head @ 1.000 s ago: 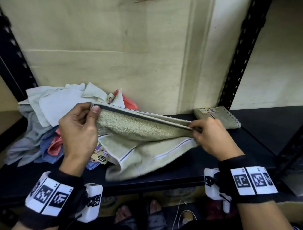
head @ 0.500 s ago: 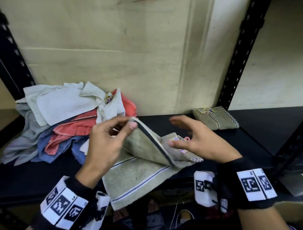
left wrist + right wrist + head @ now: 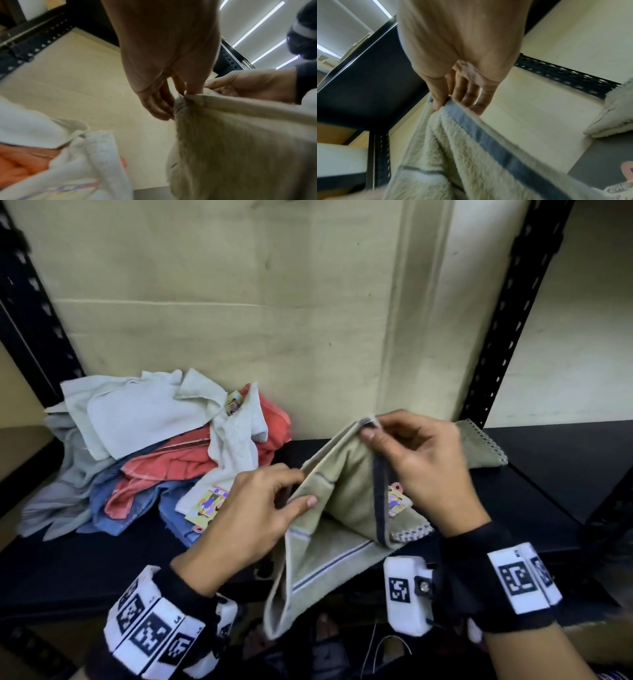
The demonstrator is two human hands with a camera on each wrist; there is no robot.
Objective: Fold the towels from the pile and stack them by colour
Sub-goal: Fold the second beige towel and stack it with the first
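Note:
A beige towel (image 3: 346,501) with a dark stripe hangs half folded over the front of the black shelf (image 3: 102,563). My right hand (image 3: 371,426) pinches its raised top corner between thumb and forefinger; the right wrist view shows that pinch (image 3: 443,104) on the striped edge of the towel (image 3: 471,155). My left hand (image 3: 301,487) pinches the towel's left edge lower down, also seen in the left wrist view (image 3: 181,93). The unfolded pile (image 3: 164,446) of white, red, blue and grey towels lies at the left. A folded beige towel (image 3: 479,446) sits behind my right hand, partly hidden.
A pale wall panel (image 3: 239,302) closes the back of the shelf. Black perforated uprights (image 3: 507,313) stand at the right and far left. The beige towel's lower end hangs past the shelf's front edge. Bare shelf shows at the far right (image 3: 555,474).
The hands held the towel stretched wide, then the left brought its end across to the right. My right hand, briefly open, now pinches the raised corner; the left has taken the lower edge.

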